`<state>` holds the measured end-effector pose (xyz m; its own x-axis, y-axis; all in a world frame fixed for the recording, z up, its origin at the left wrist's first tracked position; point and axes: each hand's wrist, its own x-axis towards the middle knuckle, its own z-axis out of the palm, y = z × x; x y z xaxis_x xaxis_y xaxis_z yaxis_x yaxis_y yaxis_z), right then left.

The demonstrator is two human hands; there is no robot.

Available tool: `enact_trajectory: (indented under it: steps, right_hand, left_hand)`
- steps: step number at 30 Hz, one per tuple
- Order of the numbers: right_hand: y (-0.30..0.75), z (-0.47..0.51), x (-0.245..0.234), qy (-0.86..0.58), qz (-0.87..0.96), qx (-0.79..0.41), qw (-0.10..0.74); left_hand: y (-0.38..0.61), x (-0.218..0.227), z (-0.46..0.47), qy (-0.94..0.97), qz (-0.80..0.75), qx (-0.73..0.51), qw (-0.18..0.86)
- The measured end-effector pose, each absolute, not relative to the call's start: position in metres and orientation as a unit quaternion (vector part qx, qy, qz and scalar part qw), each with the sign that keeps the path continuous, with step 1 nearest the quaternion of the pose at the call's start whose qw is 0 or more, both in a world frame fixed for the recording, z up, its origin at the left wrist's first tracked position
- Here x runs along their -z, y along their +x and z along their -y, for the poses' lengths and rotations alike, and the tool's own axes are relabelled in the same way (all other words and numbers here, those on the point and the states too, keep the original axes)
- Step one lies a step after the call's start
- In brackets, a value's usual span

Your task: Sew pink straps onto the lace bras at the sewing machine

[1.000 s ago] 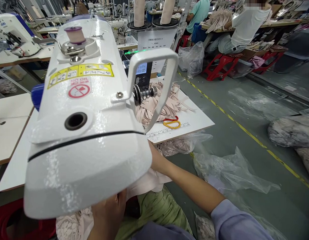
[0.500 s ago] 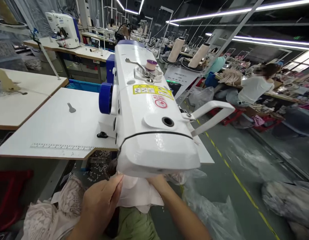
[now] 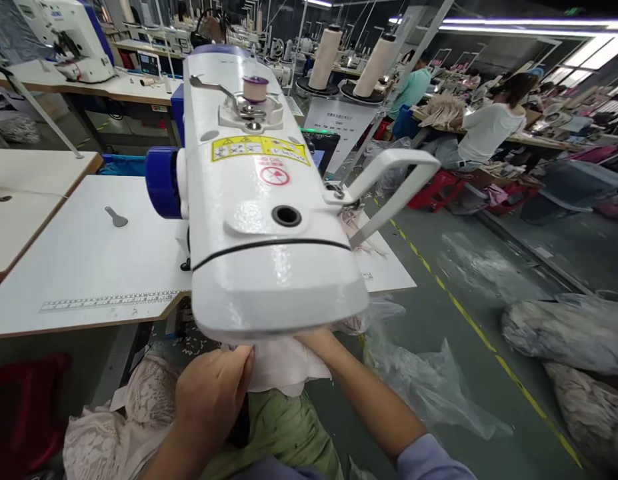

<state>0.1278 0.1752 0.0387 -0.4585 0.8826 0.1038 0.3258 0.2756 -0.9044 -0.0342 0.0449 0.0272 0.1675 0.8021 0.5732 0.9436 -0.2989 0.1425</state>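
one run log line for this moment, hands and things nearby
left hand: holding pale fabric | right hand: mostly hidden by sewing machine | lace garment: beside left hand | ruler: on white tabletop

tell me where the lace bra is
The lace bra is at lower left in the head view, left of the left hand and below the white tabletop.

We see a smooth pale-pink fabric panel (image 3: pixel 283 367) draped below the sewing machine head (image 3: pixel 279 287); left of the panel, perhaps joined, a lace bra (image 3: pixel 151 395) lies bunched.
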Motion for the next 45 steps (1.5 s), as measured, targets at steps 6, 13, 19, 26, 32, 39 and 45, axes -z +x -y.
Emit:
enact_trajectory:
  steps: [6,13,19,26,32,39,45]
  right_hand:
    - [0.130,-0.174,-0.040,-0.431,0.709,-0.447,0.335]
    - [0.135,-0.174,-0.034,-0.424,0.706,-0.447,0.350]
    - [0.133,-0.153,-0.031,-0.413,0.610,-0.547,0.397]
    - [0.137,-0.086,-0.003,-0.352,0.247,-0.817,0.383]
    - [0.139,-0.061,-0.008,-0.377,0.257,-0.822,0.340]
    - [0.138,-0.047,-0.013,-0.360,0.312,-0.812,0.336]
    - [0.148,-0.028,-0.012,-0.336,0.531,-0.672,0.392]
  left_hand:
    - [-0.033,-0.029,-0.046,-0.770,0.559,0.275,0.140]
    - [-0.035,-0.027,-0.044,-0.769,0.560,0.287,0.110]
    - [-0.041,-0.031,-0.040,-0.705,0.616,0.348,-0.047]
    - [-0.054,-0.039,-0.020,-0.627,0.622,0.382,-0.272]
    - [-0.058,-0.041,-0.004,-0.587,0.652,0.354,-0.323]
    - [-0.061,-0.043,0.006,-0.588,0.655,0.322,-0.348]
    - [-0.041,-0.035,0.013,-0.720,0.570,0.263,-0.294]
